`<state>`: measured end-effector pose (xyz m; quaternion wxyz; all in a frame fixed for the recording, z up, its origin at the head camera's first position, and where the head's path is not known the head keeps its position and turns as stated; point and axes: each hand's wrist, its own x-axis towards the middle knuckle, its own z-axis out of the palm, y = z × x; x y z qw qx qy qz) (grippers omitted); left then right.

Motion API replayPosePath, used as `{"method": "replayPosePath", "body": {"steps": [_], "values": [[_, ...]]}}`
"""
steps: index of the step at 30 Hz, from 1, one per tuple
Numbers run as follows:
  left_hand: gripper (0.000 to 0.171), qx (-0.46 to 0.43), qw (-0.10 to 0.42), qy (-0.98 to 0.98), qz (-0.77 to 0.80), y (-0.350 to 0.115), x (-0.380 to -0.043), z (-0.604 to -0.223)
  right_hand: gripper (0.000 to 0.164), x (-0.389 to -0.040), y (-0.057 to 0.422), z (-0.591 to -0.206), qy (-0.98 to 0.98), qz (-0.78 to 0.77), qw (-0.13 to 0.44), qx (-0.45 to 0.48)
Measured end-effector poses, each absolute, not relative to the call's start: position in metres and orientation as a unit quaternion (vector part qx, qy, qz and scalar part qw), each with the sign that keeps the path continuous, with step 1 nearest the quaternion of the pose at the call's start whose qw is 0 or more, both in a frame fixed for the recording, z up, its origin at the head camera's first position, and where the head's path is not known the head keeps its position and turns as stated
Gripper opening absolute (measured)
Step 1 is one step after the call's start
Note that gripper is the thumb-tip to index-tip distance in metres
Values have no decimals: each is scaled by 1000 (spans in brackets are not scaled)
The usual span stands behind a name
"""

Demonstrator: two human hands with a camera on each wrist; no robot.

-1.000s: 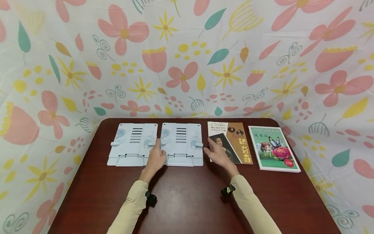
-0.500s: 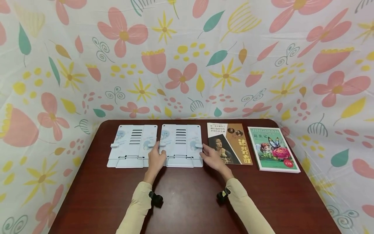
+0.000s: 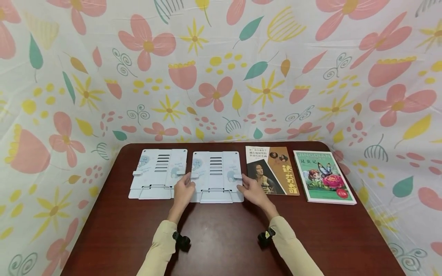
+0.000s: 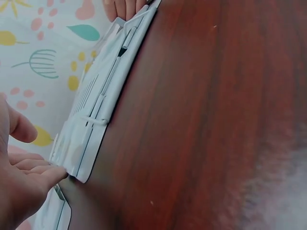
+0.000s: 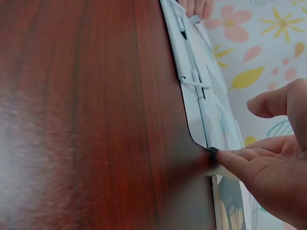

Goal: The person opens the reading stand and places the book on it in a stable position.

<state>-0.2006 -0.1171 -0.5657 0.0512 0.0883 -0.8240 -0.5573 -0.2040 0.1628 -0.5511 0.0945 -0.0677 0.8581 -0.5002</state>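
Note:
Two pale blue-white folding book stands lie flat side by side, with slots, small side clips and wire fronts. My hands are at either side of the right-hand book stand [image 3: 216, 174]. The left hand [image 3: 183, 191] touches its left edge, between it and the left-hand book stand [image 3: 155, 174]. On the other side, the right hand [image 3: 254, 191] touches the right edge beside the brown book [image 3: 286, 180]. Both wrist views show extended fingers [image 4: 43, 175] at the stand's edge, the right hand's fingers [image 5: 235, 160] reaching under its corner. Each thumb is raised apart from the stand.
At the far right of the dark red-brown table [image 3: 221, 237] lies a green-covered book [image 3: 324, 176] with a butterfly and a pink flower. The brown book shows a portrait painting. A flower-patterned white curtain [image 3: 221, 76] hangs behind the table and along both sides.
The right hand has come left from over the brown book to the right-hand stand's edge. That stand has shifted slightly right and toward me, leaving a gap from the other stand.

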Motion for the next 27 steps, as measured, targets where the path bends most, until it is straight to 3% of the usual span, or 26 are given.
{"method": "replayPosePath", "body": {"steps": [6, 16, 27], "values": [[44, 89, 52, -816, -569, -122, -193, -564, 63, -195, 164, -552, 861, -498, 90, -59], [33, 105, 67, -828, -547, -130, -171, -569, 49, -171, 167, -558, 868, -489, 58, -57], [18, 54, 83, -838, -537, -140, -167, -572, 41, -149, 178, -555, 907, -415, 3, -71]]}}
